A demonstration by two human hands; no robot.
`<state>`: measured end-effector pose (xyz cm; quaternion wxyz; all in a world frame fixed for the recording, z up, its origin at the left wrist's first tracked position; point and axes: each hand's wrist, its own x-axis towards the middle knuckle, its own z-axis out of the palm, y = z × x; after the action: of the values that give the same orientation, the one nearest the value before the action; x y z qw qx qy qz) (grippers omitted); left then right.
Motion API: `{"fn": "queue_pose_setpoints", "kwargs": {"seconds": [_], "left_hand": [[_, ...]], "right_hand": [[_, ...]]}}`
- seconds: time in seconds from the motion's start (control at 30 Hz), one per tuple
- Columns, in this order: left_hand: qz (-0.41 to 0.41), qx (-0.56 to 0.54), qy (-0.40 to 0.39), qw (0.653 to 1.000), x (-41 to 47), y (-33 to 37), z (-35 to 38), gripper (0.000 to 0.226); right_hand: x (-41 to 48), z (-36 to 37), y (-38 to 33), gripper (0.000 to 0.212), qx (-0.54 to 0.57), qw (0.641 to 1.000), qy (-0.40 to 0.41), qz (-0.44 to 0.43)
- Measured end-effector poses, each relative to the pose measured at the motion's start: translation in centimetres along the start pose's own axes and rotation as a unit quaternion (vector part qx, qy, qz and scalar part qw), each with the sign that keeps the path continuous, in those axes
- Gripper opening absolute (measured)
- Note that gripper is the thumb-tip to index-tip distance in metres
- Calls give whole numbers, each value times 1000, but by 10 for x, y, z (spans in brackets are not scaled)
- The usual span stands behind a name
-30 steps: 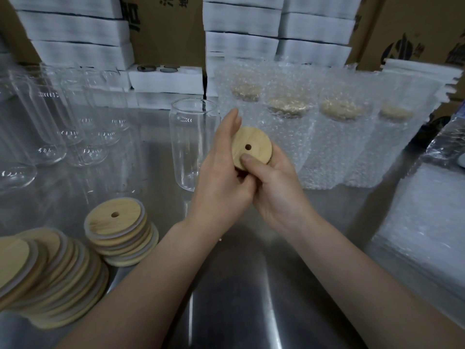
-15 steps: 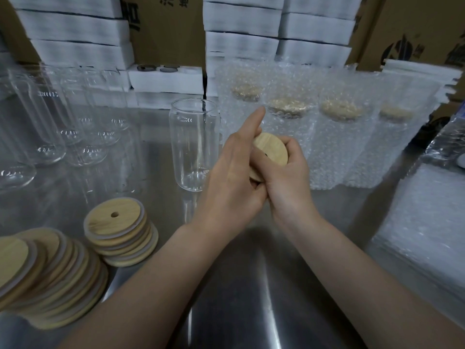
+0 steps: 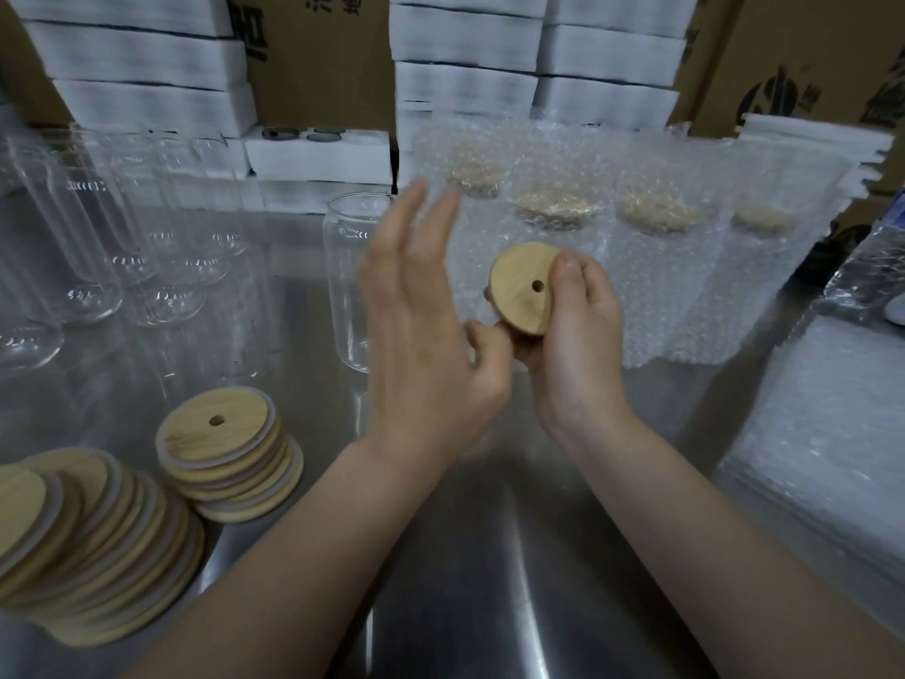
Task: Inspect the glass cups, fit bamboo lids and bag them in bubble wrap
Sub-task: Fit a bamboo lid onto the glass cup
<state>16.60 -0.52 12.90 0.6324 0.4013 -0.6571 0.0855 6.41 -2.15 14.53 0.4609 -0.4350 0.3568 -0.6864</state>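
Observation:
My right hand (image 3: 573, 345) holds a round bamboo lid (image 3: 521, 286) with a small hole, thumb on its face, tilted toward me above the steel table (image 3: 489, 556). My left hand (image 3: 421, 325) hovers just left of the lid with fingers spread and straight, off the lid; it is motion-blurred. An empty glass cup (image 3: 350, 286) stands upright behind my left hand. Several bagged cups with lids (image 3: 656, 267) stand in bubble wrap behind my right hand.
Two stacks of bamboo lids (image 3: 225, 453) lie at the front left. Several empty glass cups (image 3: 98, 247) stand at the back left. Flat bubble-wrap bags (image 3: 832, 443) are piled on the right. White foam boxes (image 3: 142, 66) and cardboard cartons line the back.
My left hand has let go of the lid and pulled left with fingers spread. My right hand has turned the lid so its face and hole show, and shifted right.

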Motion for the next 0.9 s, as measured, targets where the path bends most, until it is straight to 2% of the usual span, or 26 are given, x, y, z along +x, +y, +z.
{"fn": "queue_pose_setpoints", "kwargs": {"seconds": [0.07, 0.13, 0.3, 0.4, 0.53, 0.63, 0.77, 0.9], "left_hand": [[-35, 10, 55, 998, 2, -4, -3, 78], [-104, 8, 81, 991, 3, -11, -4, 78], [-282, -22, 48, 958, 1, -34, 1, 88], [-309, -45, 20, 950, -1, -45, 3, 97], [-326, -36, 2, 945, -3, -56, 5, 104], [-367, -48, -1, 929, -4, -63, 6, 107], [-406, -53, -2, 912, -5, -67, 8, 97], [-414, -54, 16, 908, -5, -69, 10, 89]], "right_hand": [[1, 0, 1, 26, 11, 1000, -9, -3], [0, 1, 2, 26, 16, 1000, -20, -4], [-1, 2, 5, 29, 24, 998, -61, -9], [0, 2, 5, 35, 23, 997, -78, -10], [0, 1, 7, 58, -5, 996, -89, -10], [-1, 1, 7, 68, -8, 996, -93, -2], [-2, 0, 6, 60, 1, 994, -108, 6], [-4, 0, 5, 36, -15, 995, -101, 13]]}}
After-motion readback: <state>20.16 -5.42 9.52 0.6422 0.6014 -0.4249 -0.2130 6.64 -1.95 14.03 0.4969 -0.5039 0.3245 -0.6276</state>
